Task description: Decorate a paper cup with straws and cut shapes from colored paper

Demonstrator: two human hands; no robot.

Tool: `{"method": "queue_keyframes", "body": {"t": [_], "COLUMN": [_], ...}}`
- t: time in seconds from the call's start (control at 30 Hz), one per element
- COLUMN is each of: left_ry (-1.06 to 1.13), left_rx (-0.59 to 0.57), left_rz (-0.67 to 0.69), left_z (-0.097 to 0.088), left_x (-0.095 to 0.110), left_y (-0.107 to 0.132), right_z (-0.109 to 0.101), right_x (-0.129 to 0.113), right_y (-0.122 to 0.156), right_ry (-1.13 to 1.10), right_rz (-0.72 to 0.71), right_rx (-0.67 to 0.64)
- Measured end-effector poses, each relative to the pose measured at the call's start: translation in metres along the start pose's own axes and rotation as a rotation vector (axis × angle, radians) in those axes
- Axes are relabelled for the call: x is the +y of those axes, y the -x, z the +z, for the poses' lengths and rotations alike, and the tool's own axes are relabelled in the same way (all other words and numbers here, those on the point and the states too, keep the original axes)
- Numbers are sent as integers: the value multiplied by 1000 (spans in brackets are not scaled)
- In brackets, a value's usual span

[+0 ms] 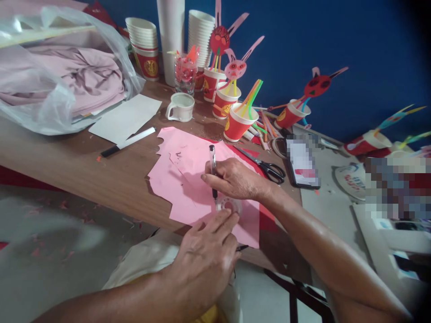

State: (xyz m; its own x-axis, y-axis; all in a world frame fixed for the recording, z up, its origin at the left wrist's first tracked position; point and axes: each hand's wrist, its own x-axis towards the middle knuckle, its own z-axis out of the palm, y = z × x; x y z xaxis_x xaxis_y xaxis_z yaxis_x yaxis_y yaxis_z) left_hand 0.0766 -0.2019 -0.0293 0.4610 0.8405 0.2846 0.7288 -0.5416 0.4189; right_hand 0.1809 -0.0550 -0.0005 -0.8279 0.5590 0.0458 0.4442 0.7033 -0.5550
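Note:
A pink sheet of paper (188,179) with jagged cut edges lies on the wooden table (111,175). On it rests a small clear tape roll (229,205). My left hand (205,255) presses its fingertips on the roll's near edge. My right hand (235,179) is closed round a black pen (213,168), held upright with its tip down against the roll's left side.
Black scissors (269,168) and a phone (302,163) lie right of the paper. Red paper cups with straws and paper faces (237,123) line the back, with cup stacks (144,42), a white mug (182,106), a marker (129,141) and a plastic bag of pink cloth (60,76).

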Motion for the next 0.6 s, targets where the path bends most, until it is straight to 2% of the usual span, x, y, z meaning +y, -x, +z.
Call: {"method": "queue_keyframes", "body": {"t": [0.17, 0.27, 0.6], "left_ry": [23, 36, 43], "left_rx": [-15, -30, 9], "left_rz": [12, 34, 45], "left_z": [-4, -5, -3], "left_x": [0, 0, 0], "left_y": [-3, -4, -5], "right_z": [-2, -2, -6], "right_x": [12, 17, 23], "right_y": [8, 15, 34], "right_ry": [-98, -137, -186], "right_rz": [26, 89, 213], "right_rx": [76, 101, 259]}}
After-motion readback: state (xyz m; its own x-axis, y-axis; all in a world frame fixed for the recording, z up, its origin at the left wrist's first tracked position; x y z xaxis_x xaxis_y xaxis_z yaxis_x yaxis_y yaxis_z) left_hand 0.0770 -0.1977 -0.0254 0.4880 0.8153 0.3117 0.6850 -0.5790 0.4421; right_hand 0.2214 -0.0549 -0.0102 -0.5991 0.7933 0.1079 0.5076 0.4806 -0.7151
